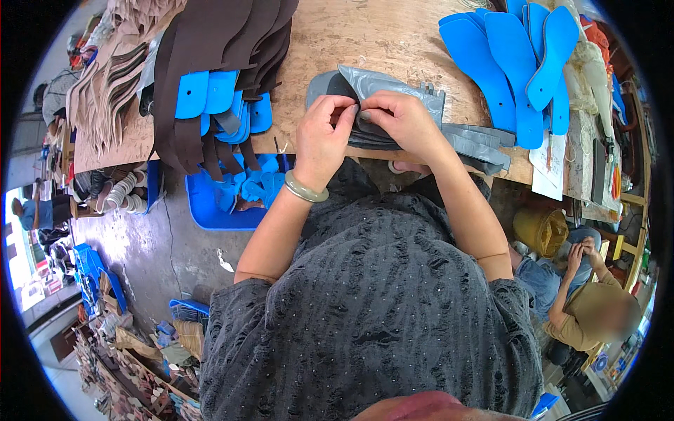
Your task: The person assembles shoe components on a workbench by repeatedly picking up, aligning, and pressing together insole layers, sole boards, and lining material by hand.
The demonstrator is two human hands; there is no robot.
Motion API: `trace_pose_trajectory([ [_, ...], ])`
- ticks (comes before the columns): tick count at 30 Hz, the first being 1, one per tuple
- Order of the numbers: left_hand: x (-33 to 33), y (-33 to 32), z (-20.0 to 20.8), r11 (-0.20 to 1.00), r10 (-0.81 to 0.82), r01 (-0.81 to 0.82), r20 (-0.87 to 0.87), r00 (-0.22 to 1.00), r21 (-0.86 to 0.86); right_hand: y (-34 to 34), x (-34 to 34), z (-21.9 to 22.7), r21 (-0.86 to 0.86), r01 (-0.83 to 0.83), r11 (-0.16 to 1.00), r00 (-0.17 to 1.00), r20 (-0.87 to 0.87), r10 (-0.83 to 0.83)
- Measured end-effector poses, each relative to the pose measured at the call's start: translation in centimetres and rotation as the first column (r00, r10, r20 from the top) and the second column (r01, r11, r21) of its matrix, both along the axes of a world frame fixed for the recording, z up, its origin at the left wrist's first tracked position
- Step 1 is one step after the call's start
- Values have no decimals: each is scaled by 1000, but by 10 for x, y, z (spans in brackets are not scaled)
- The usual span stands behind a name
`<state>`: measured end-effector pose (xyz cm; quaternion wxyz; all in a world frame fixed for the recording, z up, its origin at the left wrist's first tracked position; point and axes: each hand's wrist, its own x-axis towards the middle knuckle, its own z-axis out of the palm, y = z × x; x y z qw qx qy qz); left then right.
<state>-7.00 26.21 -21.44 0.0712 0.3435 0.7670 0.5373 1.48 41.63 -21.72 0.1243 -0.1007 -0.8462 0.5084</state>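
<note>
Both my hands are at the front edge of the wooden table, working a dark grey leather-like piece point(397, 85) that looks like a shoe upper. My left hand point(324, 133) wears a pale bangle on its wrist. Its thumb and forefinger are pinched together at the piece's folded edge. Close beside it, my right hand point(407, 121) pinches the same edge between thumb and fingers. Underneath lie more dark grey layers. Several long grey strips point(481, 137) lie to the right of my right hand, some reaching toward the table's edge.
Dark brown cut pieces point(210, 35) with blue parts point(191, 95) are piled on the left, near beige pieces point(105, 98). Blue sole-shaped pieces point(516, 67) lie at the right. A blue bin point(225, 217) stands below the table. A seated person point(583, 302) is at the lower right, beside a yellow bucket point(539, 230).
</note>
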Motion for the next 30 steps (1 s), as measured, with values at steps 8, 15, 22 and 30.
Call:
trace_pose_trajectory([
  [8,-3,-3,-3,999,-38,37,72,997,6,-5,-4,-3,26,90,996,995,-35,-89],
  [15,-4,-8,-6,975,30,-35,-26,999,-219,3,2,-13,-196,214,957,976,18,-215],
  [22,-3,-8,4,966,65,-35,108,992,-256,35,43,-20,-388,486,783,866,91,-492],
  [30,24,6,17,963,-265,255,-462,847,-84,28,44,-19,-104,412,905,911,37,-411],
])
